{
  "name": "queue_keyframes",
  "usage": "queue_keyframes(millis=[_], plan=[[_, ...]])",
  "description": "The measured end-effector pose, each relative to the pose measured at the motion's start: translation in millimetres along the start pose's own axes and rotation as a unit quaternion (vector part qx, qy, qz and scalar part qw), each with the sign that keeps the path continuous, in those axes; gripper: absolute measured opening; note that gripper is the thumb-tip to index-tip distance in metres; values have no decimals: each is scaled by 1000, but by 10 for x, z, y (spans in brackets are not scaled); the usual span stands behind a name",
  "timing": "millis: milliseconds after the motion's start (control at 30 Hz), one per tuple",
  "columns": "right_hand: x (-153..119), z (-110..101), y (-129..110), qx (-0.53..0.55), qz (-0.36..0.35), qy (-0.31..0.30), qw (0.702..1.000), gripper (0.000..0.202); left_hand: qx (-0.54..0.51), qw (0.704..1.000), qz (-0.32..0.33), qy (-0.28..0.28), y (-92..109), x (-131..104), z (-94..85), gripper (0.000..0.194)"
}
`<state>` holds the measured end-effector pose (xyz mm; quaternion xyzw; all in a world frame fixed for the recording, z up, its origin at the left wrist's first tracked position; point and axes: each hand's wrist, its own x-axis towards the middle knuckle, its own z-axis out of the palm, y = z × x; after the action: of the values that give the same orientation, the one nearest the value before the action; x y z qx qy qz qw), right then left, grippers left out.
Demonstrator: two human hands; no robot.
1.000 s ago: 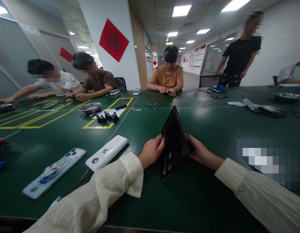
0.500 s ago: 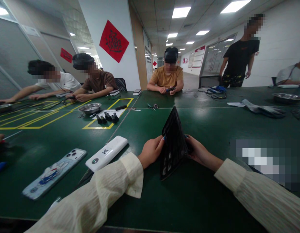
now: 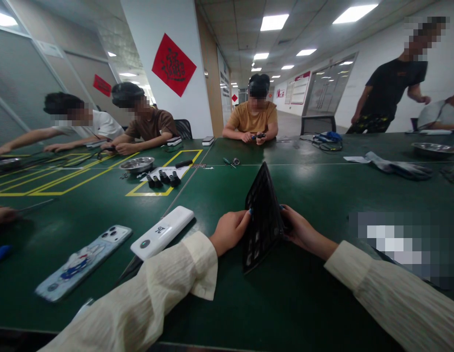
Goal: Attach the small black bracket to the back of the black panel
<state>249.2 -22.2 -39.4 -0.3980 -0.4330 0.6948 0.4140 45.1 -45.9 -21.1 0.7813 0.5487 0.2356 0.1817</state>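
Both hands hold a thin black rectangular panel, tilted up on edge above the green table. Rows of dark and paler patches show on its left-turned face; what it is I cannot make out. My left hand grips that face's edge, thumb pressed on it and fingers curled. On the far side, my right hand is wrapped round the opposite edge, its fingertips partly behind the panel. Left of my left sleeve lie a white power bank marked 26 and a phone in a pale blue case.
A metal bowl and several short black cylinders are at the back left. Grey gloves and another metal bowl are at the back right. A co-worker's hand holds a thin tool at left. Several people sit around; one stands.
My hands and the black panel have hardly moved. The standing person has shifted right and leans over. At the left edge, the co-worker's hand with the thin tool has moved further into view.
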Motion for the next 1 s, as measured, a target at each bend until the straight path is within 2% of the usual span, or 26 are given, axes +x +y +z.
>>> queue_keyframes(millis=[200, 333, 500, 600, 767, 1000], plan=[[12, -12, 23, 8, 0, -11, 1000, 27, 40, 999, 15, 2, -6, -12, -3, 40], [-28, 4, -4, 20, 4, -20, 1000, 30, 1, 1000, 26, 2, -12, -9, -9, 44], [-122, 56, -79, 37, -17, -41, 998, 50, -34, 999, 19, 5, -8, -13, -24, 47], [-124, 88, -72, 39, -48, -31, 998, 58, -47, 998, 26, 14, -9, 2, -17, 46], [-45, 146, 12, 10, -122, 11, 992, 53, -41, 999, -19, 21, 1, 74, -1, 49], [-22, 162, 56, -26, -116, 18, 993, 50, -27, 998, -49, 36, 9, 42, -36, 41]])
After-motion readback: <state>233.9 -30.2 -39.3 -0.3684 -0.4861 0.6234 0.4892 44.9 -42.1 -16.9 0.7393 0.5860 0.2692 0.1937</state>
